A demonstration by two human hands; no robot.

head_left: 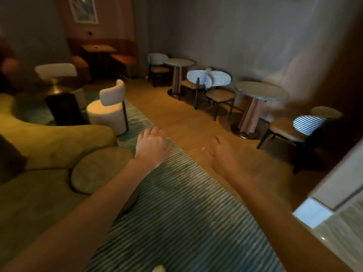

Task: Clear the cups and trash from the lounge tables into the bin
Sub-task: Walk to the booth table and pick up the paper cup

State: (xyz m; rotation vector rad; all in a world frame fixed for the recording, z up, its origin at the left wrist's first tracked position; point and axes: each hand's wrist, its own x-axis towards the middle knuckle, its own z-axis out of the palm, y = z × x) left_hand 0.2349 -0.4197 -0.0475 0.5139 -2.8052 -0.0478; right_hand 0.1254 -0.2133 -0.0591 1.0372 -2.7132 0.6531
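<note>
Lounge tables: two round ones stand along the wall at upper right, the nearer (262, 92) right of centre, the farther (178, 62) above centre, striped-back chairs (209, 77) between them. Whether anything lies on their tops I cannot tell. Left hand (151, 147) and right hand (222, 154) reach forward mid-frame over the striped rug (176, 213), fingers loosely extended, holding nothing.

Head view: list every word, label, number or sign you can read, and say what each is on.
None can be read.
Framed picture on the far wall: too blurred to tell whether it carries any text.
Small object on the far square table: too small to read.
</note>
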